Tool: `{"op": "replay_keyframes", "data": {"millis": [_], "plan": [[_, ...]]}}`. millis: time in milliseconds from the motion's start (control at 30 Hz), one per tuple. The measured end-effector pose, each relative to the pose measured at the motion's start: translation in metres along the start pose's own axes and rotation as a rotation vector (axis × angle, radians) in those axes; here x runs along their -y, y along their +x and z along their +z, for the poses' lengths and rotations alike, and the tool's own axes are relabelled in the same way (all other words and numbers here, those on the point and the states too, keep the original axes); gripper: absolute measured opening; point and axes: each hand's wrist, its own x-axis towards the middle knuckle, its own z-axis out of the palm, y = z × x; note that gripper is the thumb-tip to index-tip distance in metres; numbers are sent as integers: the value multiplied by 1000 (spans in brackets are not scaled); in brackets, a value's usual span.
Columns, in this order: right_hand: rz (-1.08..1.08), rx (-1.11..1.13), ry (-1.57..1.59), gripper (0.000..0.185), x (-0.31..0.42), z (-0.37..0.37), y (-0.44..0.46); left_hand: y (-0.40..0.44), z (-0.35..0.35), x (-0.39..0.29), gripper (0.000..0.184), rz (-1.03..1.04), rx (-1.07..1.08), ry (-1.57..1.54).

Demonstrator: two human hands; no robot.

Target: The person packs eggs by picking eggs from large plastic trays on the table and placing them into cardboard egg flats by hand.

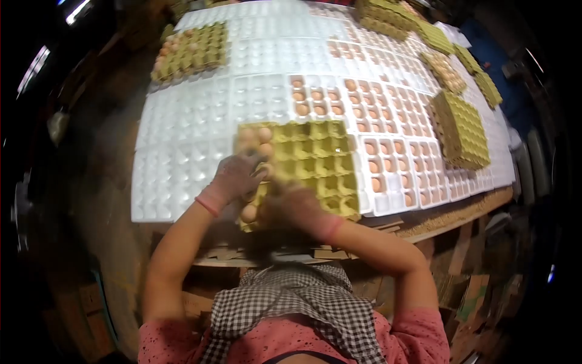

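Observation:
In front of me a yellow-green egg tray (309,165) lies on top of the white trays, with brown eggs (249,212) in its left columns and bare cups across the rest. My left hand (238,174), in a greyish-pink glove, is over the tray's left side. Its fingers are curled round an egg (265,171). My right hand (298,207), gloved the same way, is low over the tray's front middle. Motion smears its fingers, so their grip and anything in them cannot be made out.
White moulded trays (182,176) cover the table; those on the right (388,173) hold brown eggs. A yellow-green tray with eggs (191,51) sits at the back left. Stacked yellow-green trays (464,130) stand at right, more (385,18) at the back. The wooden table edge (448,218) runs nearby.

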Motion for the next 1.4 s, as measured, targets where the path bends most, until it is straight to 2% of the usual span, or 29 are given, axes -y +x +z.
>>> {"op": "replay_keyframes", "data": {"millis": [100,133,167,200,267,333,367,400,467,533,567,600,667,700,767,800,833,867,933,967,1000,1033,1067,1100,1133,1200,1267,1300,1400], "plan": [[-7,-7,-88,24,5,22,14,21,17,-2,42,111,219,311],[13,-81,-68,25,-2,24,7,14,17,-6,40,164,76,336],[37,42,153,33,-12,1,-6,15,16,-10,33,196,97,322],[64,41,153,33,-24,-9,-27,8,16,-14,35,280,19,352],[230,-399,414,50,-57,-22,-83,2,22,-15,34,307,11,382],[475,-563,553,61,-108,-16,-137,-2,23,-19,28,122,-97,225],[648,-524,487,59,-129,-22,-160,-2,16,-29,31,-31,-111,70],[818,-478,423,58,-148,-27,-178,3,10,-42,31,-29,-106,77],[821,-417,130,54,-199,11,-198,22,5,-77,37,28,-253,-317],[829,-348,83,51,-223,33,-209,47,7,-125,51,130,-88,-433],[836,-283,24,47,-233,36,-209,59,11,-147,52,356,-137,-198],[821,-288,29,47,-232,30,-208,73,18,-169,52,401,-75,-74],[595,-523,313,41,-204,6,-211,103,43,-196,33,520,86,185],[515,-464,354,38,-192,1,-208,118,72,-198,19,516,113,374],[449,-266,390,37,-185,19,-208,142,96,-201,18,545,399,555],[406,-184,329,36,-187,24,-210,148,99,-206,20,496,342,491],[450,-267,436,35,-190,20,-214,152,96,-209,20,507,278,402],[460,-344,554,35,-195,14,-215,155,108,-197,20,657,-38,381],[538,-743,663,37,-214,44,-216,173,126,-190,22,586,-10,313],[467,-814,628,37,-216,42,-218,182,159,-170,22,667,-166,270],[454,-768,564,34,-221,50,-217,189,152,-185,21,407,211,583],[402,-668,392,34,-233,71,-212,196,157,-183,19,423,398,716],[347,-527,332,35,-239,85,-210,176,105,-198,28,492,446,691],[355,-576,244,38,-233,89,-213,171,129,-178,40,415,115,486],[291,-584,291,31,-224,73,-207,160,102,-174,48,358,125,256],[347,-642,379,31,-209,49,-188,127,64,-151,46,220,-117,-60],[215,-640,490,36,-170,10,-158,86,36,-119,46,166,-438,-47],[57,-625,587,42,-158,6,-139,66,29,-97,47,104,-496,-33],[-136,-484,441,59,-92,-15,-72,2,11,-42,53,-51,-679,22]]}}
